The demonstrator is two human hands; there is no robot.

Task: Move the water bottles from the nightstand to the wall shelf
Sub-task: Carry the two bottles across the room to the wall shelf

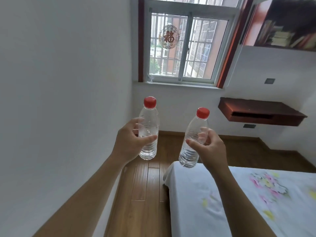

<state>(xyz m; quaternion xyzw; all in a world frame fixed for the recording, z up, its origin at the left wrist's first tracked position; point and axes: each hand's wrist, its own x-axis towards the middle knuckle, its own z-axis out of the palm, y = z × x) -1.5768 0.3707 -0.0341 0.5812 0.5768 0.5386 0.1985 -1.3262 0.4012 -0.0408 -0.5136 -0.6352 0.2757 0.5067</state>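
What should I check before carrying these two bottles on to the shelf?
1. Left hand wraps the left bottle at mid-body: ok.
2. Right hand holds the right bottle: ok, though the bottle leans slightly.
3. Left cap and right cap are on: ok.
4. Top of the dark wooden wall unit is bare: ok.
5. Free room on the upper shelf with books: cannot tell, it is blurred.
6. Wooden floor between wall and bed is unobstructed: ok.
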